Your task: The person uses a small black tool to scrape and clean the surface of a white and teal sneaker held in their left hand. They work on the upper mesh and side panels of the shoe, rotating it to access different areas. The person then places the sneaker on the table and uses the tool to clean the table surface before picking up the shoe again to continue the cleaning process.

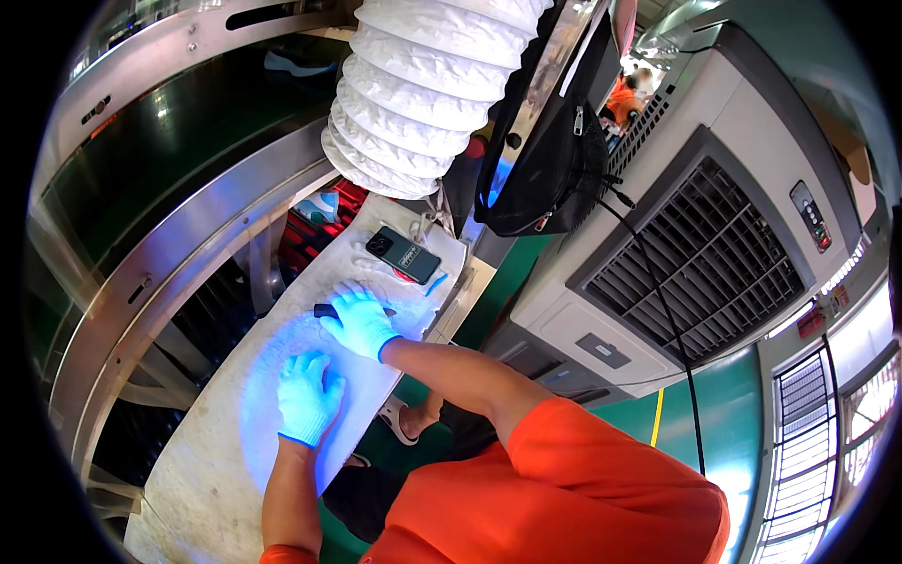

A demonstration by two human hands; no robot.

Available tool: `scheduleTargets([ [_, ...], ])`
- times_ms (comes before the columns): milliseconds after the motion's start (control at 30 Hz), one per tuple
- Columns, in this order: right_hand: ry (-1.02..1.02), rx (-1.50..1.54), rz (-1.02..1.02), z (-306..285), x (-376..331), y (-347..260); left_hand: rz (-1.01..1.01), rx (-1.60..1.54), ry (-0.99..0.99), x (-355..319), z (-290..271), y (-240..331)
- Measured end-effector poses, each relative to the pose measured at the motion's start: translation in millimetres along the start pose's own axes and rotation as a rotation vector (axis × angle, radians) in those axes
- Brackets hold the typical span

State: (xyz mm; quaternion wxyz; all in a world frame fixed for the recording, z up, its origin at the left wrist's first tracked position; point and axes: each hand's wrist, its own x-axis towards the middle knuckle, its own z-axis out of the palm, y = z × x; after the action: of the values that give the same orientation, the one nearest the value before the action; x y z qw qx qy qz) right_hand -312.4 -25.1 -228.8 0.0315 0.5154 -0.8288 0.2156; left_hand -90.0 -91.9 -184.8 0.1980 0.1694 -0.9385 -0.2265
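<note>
Both my hands wear white knit gloves that glow blue under a bright patch of light on the worktable (202, 470). My right hand (359, 324) is closed over a slim dark tool (325, 310), whose ends stick out on both sides of the glove; its exact kind is hidden. Lower and to the left, my left hand (310, 397) rests palm down on the pale surface, thumb apart from the fingers, with nothing visible in it. Beyond the right hand lies a dark smartphone (404, 256), and near it a small blue piece (436, 284).
A white ribbed duct (427, 85) hangs over the table's far end. Metal rails (202, 221) and a dark green belt (197, 122) run along the left. To the right are a black bag (550, 174), a large air cooler (700, 254) and a hanging cable (672, 324).
</note>
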Motion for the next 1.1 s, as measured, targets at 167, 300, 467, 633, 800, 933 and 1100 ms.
scheduleTargets([
  [167,0.008,0.001,0.003,1.4,-0.8,0.5,-0.003,-0.006,0.003,-0.7,-0.5,2.2],
  [300,0.014,-0.004,-0.007,2.2,-0.8,0.5,0.013,0.008,0.034,-2.3,3.7,-2.8],
  [467,0.038,-0.010,-0.010,4.2,-1.3,0.6,0.000,0.014,0.033,-1.5,2.4,0.1],
  [633,0.018,-0.025,-0.012,3.7,-0.4,1.2,-0.028,-0.017,0.027,-2.4,5.5,-2.9],
  [800,-0.023,-0.004,0.009,0.1,-0.3,0.4,-0.060,0.059,0.259,1.7,-7.3,18.4],
  [933,-0.039,-0.008,0.018,-6.3,-0.2,-5.1,0.030,-0.013,0.443,1.4,-5.0,7.4],
  [1100,-0.019,-0.011,0.022,-3.1,-3.3,-0.8,-0.070,0.092,0.220,3.0,-3.8,11.1],
])
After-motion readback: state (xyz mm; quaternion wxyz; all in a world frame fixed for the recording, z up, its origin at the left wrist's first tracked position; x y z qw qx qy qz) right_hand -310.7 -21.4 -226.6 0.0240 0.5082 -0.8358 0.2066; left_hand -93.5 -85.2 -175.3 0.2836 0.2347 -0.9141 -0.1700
